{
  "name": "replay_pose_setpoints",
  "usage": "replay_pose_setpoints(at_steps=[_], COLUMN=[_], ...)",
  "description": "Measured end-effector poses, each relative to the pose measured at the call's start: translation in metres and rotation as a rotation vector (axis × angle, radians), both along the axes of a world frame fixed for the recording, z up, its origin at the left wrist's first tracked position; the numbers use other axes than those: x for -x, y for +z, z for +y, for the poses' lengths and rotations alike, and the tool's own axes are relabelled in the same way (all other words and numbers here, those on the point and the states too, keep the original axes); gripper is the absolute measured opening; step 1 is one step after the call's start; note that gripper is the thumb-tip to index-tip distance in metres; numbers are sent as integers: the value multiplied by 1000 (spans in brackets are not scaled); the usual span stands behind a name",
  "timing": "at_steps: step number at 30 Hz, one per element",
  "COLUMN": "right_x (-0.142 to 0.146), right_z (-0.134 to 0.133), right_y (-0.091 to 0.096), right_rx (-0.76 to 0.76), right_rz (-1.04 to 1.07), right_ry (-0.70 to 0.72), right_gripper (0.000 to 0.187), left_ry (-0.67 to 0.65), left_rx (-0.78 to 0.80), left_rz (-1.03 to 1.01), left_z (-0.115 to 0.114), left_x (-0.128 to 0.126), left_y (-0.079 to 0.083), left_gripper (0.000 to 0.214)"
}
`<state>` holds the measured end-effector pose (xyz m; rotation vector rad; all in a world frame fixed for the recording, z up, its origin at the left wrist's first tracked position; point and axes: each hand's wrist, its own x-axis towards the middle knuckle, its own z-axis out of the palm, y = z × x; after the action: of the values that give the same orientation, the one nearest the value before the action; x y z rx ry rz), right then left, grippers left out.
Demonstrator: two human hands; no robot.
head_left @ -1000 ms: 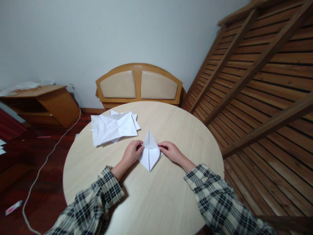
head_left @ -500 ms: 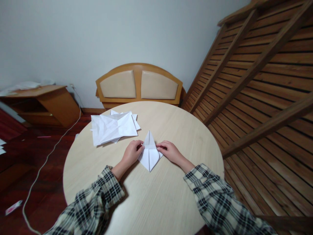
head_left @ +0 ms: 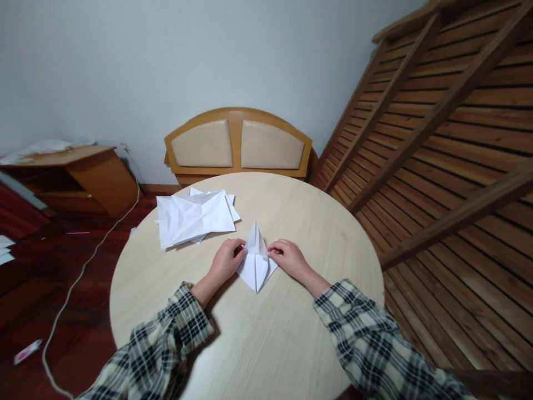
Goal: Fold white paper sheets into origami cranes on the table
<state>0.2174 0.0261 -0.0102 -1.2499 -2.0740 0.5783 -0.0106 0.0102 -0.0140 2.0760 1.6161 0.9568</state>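
A white folded paper point(head_left: 252, 270), shaped like a narrow diamond with a crease down its middle, lies on the round table point(head_left: 258, 344). My left hand point(head_left: 227, 258) pinches its left edge between thumb and fingers. At the opposite edge, my right hand point(head_left: 288, 257) grips the paper with closed fingertips. The upper half rises to a narrow point between my hands, and a flap on the lower right curves up off the layer beneath. My fingertips hide parts of both side edges.
Creased white paper sheets point(head_left: 195, 219) lie piled on the table's far left. Behind the table stands a padded wooden headboard point(head_left: 237, 141). Slatted wood point(head_left: 453, 139) leans along the right. A cable point(head_left: 83, 266) crosses the floor at left, near a wooden cabinet point(head_left: 95, 183).
The upper part of the folded paper has narrowed, its sides drawn inward. The lower right flap stands further off the layer below. Both hands stay almost in place.
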Motion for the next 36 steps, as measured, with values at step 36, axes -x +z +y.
replay_pose_setpoints(at_steps=[36], right_x=[0], right_z=[-2], right_y=[3], right_rx=[-16], right_rz=[-2], right_ry=[27], right_gripper=[8], left_ry=[-85], left_rx=[-36], left_rz=[-23], left_z=[-3], left_x=[-1], left_y=[6], left_gripper=[25])
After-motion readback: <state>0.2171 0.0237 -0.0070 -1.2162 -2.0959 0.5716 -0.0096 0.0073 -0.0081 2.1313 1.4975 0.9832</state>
